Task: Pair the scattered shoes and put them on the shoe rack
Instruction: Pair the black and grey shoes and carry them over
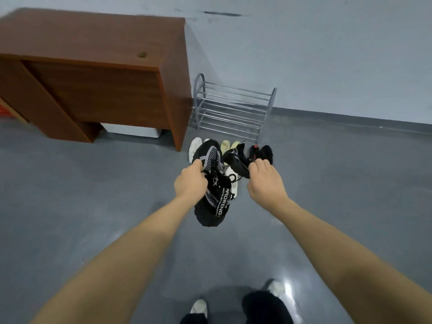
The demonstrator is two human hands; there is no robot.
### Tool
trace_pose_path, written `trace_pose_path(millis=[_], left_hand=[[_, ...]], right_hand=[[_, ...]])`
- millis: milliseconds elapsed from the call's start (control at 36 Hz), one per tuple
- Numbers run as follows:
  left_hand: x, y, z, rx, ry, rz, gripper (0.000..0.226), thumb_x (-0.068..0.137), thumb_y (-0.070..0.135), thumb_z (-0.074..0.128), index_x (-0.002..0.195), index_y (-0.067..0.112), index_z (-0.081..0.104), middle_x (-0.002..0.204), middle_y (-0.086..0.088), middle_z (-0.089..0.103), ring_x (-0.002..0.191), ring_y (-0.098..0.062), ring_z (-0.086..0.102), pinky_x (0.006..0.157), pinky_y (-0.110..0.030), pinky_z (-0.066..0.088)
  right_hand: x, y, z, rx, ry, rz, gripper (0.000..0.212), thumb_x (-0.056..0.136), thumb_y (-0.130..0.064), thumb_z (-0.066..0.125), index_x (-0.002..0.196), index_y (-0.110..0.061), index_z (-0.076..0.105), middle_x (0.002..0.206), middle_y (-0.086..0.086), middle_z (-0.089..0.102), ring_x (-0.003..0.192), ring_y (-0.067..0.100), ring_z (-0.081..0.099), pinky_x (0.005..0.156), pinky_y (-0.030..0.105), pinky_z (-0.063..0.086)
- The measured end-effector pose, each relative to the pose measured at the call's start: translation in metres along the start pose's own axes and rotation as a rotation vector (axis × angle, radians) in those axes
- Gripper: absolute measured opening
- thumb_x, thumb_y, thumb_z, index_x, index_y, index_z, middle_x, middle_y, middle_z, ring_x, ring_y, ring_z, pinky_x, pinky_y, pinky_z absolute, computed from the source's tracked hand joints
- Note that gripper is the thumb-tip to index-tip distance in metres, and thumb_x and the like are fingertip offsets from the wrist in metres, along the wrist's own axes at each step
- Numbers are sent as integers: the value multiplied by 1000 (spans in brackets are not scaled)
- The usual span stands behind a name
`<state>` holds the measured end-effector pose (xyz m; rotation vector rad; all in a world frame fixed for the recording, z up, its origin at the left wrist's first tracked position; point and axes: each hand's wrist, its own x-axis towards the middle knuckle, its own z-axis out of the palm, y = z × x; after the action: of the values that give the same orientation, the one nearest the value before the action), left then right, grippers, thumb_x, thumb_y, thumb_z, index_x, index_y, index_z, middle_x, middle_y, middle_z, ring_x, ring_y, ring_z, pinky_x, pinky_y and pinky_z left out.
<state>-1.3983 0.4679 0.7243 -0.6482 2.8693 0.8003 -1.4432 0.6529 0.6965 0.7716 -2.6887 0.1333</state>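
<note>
Two black knit sneakers are held at the centre of the frame: one sneaker (211,183) is gripped by the curled fingers of the left hand (190,183), its mate (236,163) pinched at the collar by the right hand (265,183). The metal shoe rack (233,108), thin chrome rails in open tiers, is seen bare above them beside a brown wooden desk (93,73). White shoes (195,147), pale yellow shoes (230,146) and black shoes (263,153) are left on the smooth grey floor (93,183). A slip is judged possible: soft fabric is held loosely, and a shoe set between the rails could tip through.
</note>
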Motion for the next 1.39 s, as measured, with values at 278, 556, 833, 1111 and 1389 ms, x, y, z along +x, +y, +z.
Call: trace_pose_path(millis=[278,556,833,1111,1389], left_hand=[[88,105,84,-94,-45,-76,5,92,14,43,94,13,48,97,-11,60,90,-32,55,70,-35,42],[176,166,206,-104,-23,-123,9,95,13,42,87,13,42,81,0,49,78,-23,47,64,-32,35],[276,121,348,-176,-106,-77,9,95,15,45,88,11,47,76,-5,55,73,-27,55,65,-38,45],[347,52,534,-240,-119,-71,9,94,14,48,87,11,50,70,-2,54,68,-23,52,64,-37,44],[404,-8,696,-125,-143,35,10,96,19,47,91,11,51,78,-3,58,78,-26,54,69,-35,40]], right_hand=[[45,144,54,107,-116,58,34,52,10,64,70,-10,43,69,10,46,62,23,36,57,30,26],[67,258,147,120,-175,59,39,49,12,68,69,-11,44,70,10,47,61,23,37,57,29,29],[39,296,317,38,-243,138,44,41,9,72,69,-10,44,70,9,48,59,27,47,54,29,34],[-10,316,518,-69,-209,231,57,36,5,77,74,-12,37,70,8,51,58,25,50,49,28,41],[-74,330,691,1,-384,276,40,46,2,77,74,-6,50,80,12,52,68,31,52,50,34,41]])
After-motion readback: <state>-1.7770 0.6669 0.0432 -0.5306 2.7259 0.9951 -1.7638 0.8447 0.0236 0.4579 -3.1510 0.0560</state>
